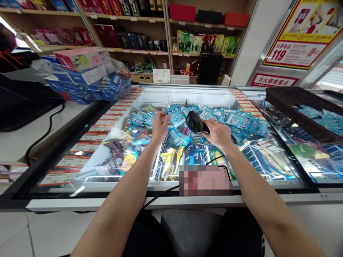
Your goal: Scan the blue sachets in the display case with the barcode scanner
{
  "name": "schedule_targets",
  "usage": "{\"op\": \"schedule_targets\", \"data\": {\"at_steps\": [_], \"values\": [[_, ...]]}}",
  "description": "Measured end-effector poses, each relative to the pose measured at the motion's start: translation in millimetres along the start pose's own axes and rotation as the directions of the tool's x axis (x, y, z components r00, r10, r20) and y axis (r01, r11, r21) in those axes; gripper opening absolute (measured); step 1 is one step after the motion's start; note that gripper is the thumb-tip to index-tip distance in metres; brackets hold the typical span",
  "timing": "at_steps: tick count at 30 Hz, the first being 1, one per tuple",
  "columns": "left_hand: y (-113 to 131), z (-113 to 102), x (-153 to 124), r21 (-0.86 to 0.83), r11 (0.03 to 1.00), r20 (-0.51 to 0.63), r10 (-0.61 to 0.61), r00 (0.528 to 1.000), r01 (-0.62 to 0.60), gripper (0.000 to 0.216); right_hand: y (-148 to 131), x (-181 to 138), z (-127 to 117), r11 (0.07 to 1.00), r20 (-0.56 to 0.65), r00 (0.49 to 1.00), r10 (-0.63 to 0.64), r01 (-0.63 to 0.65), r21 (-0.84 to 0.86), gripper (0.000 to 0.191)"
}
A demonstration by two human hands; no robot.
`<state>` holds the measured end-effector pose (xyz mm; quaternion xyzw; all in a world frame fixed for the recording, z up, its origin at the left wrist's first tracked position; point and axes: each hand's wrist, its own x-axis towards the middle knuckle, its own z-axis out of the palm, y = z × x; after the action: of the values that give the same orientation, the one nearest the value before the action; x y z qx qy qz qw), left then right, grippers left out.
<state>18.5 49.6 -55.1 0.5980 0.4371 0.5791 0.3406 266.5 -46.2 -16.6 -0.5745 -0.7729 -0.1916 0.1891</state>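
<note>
My left hand (160, 125) pinches the corner of a blue packet (177, 117) whose printed barcode side faces up. Just right of it, my right hand (218, 132) grips a black barcode scanner (194, 122), its head turned toward that packet. Many similar blue packets (238, 120) lie in a loose spread on the freezer's glass top (98, 157), mostly to the right and behind my hands. A black cable (163, 192) runs across the front edge. A phone (206, 180) with a blurred screen lies below my right hand.
Through the glass, ice-cream packs (171, 160) show in wire baskets. At the left stands a plastic-wrapped stack of boxes (85, 71). A brown basket (302, 114) holding blue packets is at the right. Stocked shelves (128, 18) line the back wall.
</note>
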Motion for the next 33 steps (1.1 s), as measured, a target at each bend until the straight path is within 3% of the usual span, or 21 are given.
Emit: {"op": "schedule_targets", "data": {"at_steps": [14,23,33], "values": [[-0.4,1.0,0.4,-0.06,0.998,-0.003,-0.002,1.0,0.001,0.035,-1.7,0.3,-0.6,0.999,0.049,0.998,-0.04,0.04,0.009,0.031],[0.8,1.7,0.2,-0.051,0.999,0.001,0.004,1.0,-0.004,0.044,-2.4,0.9,-2.0,0.998,0.054,0.997,-0.058,0.058,0.001,0.03],[0.7,2.2,0.5,-0.054,0.998,0.015,-0.009,1.0,0.01,0.038,-1.7,0.4,-1.6,0.997,0.045,0.996,-0.072,0.073,-0.005,0.03]]}}
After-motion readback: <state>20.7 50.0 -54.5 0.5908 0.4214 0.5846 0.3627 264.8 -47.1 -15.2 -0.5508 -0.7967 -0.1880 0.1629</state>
